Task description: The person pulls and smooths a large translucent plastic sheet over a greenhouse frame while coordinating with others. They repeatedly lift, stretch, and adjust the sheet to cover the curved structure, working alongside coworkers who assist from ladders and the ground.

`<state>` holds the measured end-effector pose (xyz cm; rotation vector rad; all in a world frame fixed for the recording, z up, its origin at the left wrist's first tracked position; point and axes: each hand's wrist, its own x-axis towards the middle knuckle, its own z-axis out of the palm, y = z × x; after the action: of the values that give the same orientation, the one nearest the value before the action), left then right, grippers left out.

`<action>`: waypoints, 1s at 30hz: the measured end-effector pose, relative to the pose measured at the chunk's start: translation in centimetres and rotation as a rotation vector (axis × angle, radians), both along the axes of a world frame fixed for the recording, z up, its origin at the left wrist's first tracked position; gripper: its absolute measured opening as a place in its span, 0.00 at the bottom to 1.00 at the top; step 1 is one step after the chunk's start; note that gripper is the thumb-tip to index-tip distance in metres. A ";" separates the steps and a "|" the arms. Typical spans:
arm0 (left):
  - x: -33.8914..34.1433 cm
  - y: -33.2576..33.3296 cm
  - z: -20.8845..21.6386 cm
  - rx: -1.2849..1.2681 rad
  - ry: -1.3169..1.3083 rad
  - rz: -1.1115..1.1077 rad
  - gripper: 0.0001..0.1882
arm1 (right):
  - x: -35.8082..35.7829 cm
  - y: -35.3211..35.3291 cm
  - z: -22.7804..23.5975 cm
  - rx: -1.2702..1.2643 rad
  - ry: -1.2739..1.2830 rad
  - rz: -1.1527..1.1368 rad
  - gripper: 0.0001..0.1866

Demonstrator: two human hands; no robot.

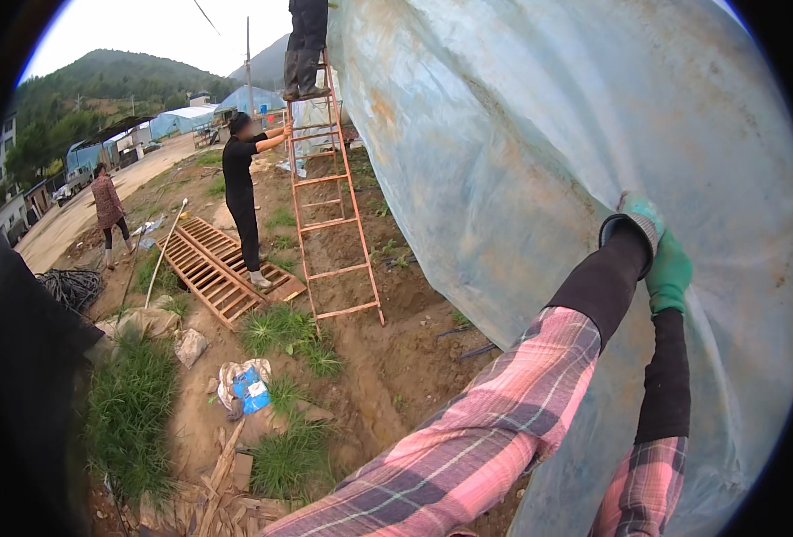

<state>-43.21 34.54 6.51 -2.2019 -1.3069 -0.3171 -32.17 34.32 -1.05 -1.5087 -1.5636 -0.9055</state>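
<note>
Well in from the left edge of the large plastic sheet, 2 gloved hands work close together, the left hand just above the right hand. The sheet hangs over the right of the view, its lower left edge sloping down above the bare ground. The left hand's fingers look closed on a bunched fold, with creases running out from it; the right hand's fingers are turned away, so I cannot tell whether they grip or only press.

The step in hand seems to be holding the sheet and drawing it taut. The next move probably calls for a firm, steady pull with both arms, spread over enough film that it does not tear. Beyond the sheet's left edge, a person stands high on an orange ladder while a co-worker in black steadies it, so a sudden tug seems unwise.
</note>
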 end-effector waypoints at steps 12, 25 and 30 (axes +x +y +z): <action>-0.3 -0.3 0.2 -0.020 0.034 0.040 0.16 | 0.0 0.2 -0.4 0.131 -0.060 0.051 0.11; -0.3 -0.8 0.1 -0.046 -0.005 0.033 0.16 | 0.9 0.4 -0.6 0.102 -0.096 0.038 0.15; -0.7 -1.2 -0.1 -0.027 0.003 0.025 0.16 | 1.3 0.5 -0.6 0.059 -0.109 0.006 0.19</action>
<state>-43.95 33.37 6.42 -2.2058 -1.3428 -0.2884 -30.88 34.86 -1.65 -1.4339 -1.6034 -1.0372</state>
